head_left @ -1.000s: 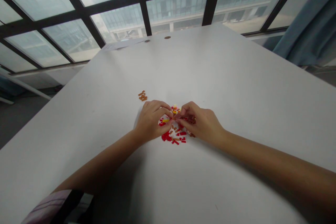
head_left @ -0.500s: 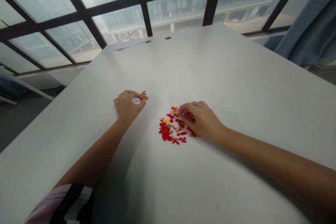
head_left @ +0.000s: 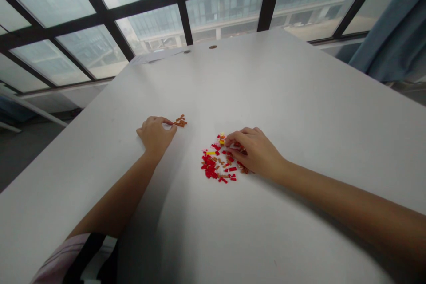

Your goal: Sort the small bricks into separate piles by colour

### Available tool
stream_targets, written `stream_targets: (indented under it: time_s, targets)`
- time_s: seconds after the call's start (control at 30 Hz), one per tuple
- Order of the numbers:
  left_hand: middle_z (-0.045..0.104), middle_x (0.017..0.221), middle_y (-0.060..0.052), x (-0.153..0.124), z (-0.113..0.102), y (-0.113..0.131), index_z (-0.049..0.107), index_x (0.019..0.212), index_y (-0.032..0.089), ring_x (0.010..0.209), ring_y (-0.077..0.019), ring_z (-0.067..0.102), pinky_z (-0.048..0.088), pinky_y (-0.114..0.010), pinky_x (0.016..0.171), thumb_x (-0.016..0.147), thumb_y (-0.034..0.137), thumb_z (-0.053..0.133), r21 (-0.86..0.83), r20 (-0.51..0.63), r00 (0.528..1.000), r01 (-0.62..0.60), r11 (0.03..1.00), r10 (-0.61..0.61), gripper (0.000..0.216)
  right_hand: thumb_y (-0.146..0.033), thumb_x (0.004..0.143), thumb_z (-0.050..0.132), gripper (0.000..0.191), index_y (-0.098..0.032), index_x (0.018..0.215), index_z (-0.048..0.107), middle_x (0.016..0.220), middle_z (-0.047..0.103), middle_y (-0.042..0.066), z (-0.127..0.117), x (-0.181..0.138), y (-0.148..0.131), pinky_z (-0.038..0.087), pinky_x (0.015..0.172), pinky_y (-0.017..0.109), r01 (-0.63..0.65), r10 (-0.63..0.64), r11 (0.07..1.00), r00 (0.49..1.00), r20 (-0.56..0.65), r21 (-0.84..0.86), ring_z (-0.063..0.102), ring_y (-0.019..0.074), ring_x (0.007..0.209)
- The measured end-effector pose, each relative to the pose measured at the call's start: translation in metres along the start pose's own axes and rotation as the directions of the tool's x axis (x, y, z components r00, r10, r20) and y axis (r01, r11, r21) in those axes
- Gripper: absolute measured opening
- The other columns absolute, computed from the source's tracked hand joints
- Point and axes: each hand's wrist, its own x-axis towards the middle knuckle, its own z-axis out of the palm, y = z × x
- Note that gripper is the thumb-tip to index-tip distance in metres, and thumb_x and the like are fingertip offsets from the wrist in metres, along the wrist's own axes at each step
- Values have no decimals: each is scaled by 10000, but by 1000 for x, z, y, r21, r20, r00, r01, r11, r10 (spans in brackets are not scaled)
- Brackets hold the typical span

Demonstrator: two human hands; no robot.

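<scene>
So, head view: white counter [head_left: 282, 97] seen from above, running away toward the windows.
Left hand [head_left: 155, 136]: flat on the counter, thumb and index curled into a narrow ring, grip holding nothing visible; fingertip just beside the orange-brown bricks [head_left: 180, 120].
Right hand [head_left: 253, 151]: fingers on the upper right edge of the red brick pile [head_left: 210, 166]; grip narrow, cannot tell if it holds a piece.
Bricks: orange-brown cluster lies right of the left hand, long axis roughly sideways; red pile, mixed with yellow and tan, sits between the hands, touching the right.
Around: dark window frame [head_left: 181, 9], blue curtain [head_left: 389, 40], striped sleeve [head_left: 76, 253] on the left arm.
</scene>
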Motion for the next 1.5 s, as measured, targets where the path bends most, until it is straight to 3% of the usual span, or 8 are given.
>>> stream_targets:
  time_s: [0.73,0.97,1.07,1.13,1.2,1.27,1.37,1.5]
  targets:
    - [665,1016,-102,7,8,-3,723,887,254,1034,-315,592,400,-491,885,824,352,646,-45,28,999,-20,999,21,140,-161,855,603,90,-214,920,636,837,722,54,0,0,2,404,766,364,-54,54,996,999,-6,-73,613,235,835]
    - [672,992,-97,7,7,-3,709,893,235,1016,-313,601,416,-488,890,826,384,664,-70,-19,1000,-20,997,19,170,-132,836,610,99,-210,894,626,845,723,46,3,0,4,448,781,373,-39,41,999,997,-63,33,629,223,834]
    - [678,1023,-75,-1,3,6,701,880,227,1065,-278,597,419,-455,931,841,345,667,-139,-73,992,-117,983,107,129,-144,837,603,93,-219,892,608,852,716,35,3,-2,2,477,734,338,-68,79,991,992,-98,112,645,199,796]
    - [680,1016,-59,-11,-1,18,693,812,221,1041,-249,609,425,-437,953,826,300,687,-249,-117,960,-275,929,253,80,-175,852,597,74,-225,906,593,862,716,27,2,-3,0,492,699,313,-91,115,979,986,-122,184,659,179,766]
    - [676,1017,-46,-25,-5,32,691,770,225,1026,-227,617,432,-426,973,808,266,709,-371,-134,891,-451,812,433,58,-190,855,603,71,-227,911,582,859,719,16,1,-4,-2,504,689,298,-98,135,964,981,-138,246,671,165,749]
    - [671,1016,-36,-39,-10,44,696,772,231,1008,-208,621,442,-416,979,816,245,700,-463,-109,814,-549,696,570,47,-191,842,617,82,-228,903,576,827,716,5,0,-4,-4,511,677,290,-102,146,956,979,-144,275,676,158,725]
    - [667,1040,-45,-54,-17,57,706,851,234,1004,-210,621,456,-411,945,816,224,702,-524,-101,766,-583,621,635,37,-202,829,628,99,-236,897,565,800,716,-5,-1,-5,-6,523,650,285,-103,151,945,979,-138,309,684,157,698]
    - [669,1057,-47,-63,-22,60,703,859,240,1020,-223,615,443,-412,920,804,215,727,-497,-116,733,-627,599,670,65,-172,821,607,141,-245,924,544,858,744,-1,0,-6,-10,552,673,292,-78,140,911,982,-125,404,719,166,764]
